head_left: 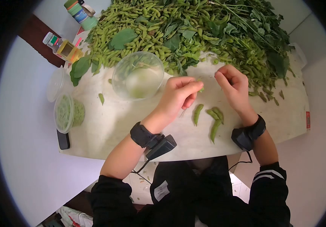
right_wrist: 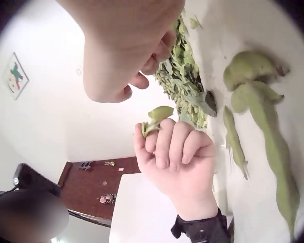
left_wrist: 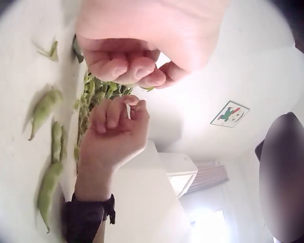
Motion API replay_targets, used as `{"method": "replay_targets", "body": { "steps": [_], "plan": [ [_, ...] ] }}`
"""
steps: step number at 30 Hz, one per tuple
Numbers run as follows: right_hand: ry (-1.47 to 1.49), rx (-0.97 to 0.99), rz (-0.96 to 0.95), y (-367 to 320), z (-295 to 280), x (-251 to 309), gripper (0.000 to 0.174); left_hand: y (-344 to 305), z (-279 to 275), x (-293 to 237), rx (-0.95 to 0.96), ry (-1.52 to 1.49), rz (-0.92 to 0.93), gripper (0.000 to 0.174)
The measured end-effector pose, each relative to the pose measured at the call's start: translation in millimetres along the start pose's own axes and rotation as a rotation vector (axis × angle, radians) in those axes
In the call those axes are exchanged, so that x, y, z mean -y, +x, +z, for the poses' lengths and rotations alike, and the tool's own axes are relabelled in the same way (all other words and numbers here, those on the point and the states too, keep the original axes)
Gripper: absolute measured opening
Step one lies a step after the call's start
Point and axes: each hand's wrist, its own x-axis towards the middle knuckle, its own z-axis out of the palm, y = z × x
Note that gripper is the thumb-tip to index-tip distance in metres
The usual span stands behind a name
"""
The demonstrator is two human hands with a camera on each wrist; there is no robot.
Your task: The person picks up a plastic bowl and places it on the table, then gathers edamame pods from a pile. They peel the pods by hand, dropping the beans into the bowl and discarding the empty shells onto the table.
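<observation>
Right wrist: pod [right_wrist: 156, 117] tilted up-right

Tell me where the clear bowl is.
In the head view the clear bowl stands on the table left of centre, just left of the left hand, which pinches a pod, against the near edge of the pod pile.

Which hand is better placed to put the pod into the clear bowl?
Probably the left hand: it pinches the pod and sits right beside the clear bowl; the right hand is farther away.
</observation>
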Motion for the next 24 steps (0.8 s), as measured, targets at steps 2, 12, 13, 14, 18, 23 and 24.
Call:
{"method": "replay_targets", "body": {
  "steps": [2, 12, 13, 14, 18, 23, 24],
  "plan": [
    [-0.442, 0.018, 0.098, 4.9, -2.7, 8.1, 0.012, 1.3, -0.6, 0.7, -0.03, 0.038, 0.008, 0.033],
    [-1.028, 0.048, 0.01, 27.2, 12.9, 1.4, 0.025, 6.3, -9.4, 7.7, -0.098, -0.132, -0.009, 0.037],
    [-1.03, 0.047, 0.003, 31.7, 13.7, -0.6, 0.025, 6.9, -9.9, 8.2, -0.085, -0.159, -0.013, 0.037],
    [-1.074, 0.083, 0.008, 37.0, 14.0, -2.6, 0.023, 7.2, -10.3, 8.7, -0.084, -0.159, -0.006, 0.037],
    [-1.221, 0.116, -0.018, 50.6, 14.4, -11.7, 0.019, 5.9, -9.8, 7.8, -0.074, -0.137, -0.005, 0.035],
    [-0.974, 0.106, 0.04, 57.9, 16.1, 22.0, 0.018, 3.9, -8.9, 7.6, -0.061, -0.119, -0.027, 0.033],
    [-0.794, 0.149, 0.077, 59.9, 16.1, 33.7, 0.019, 4.5, -8.3, 8.8, -0.052, -0.112, -0.04, 0.033]
  ]
}}
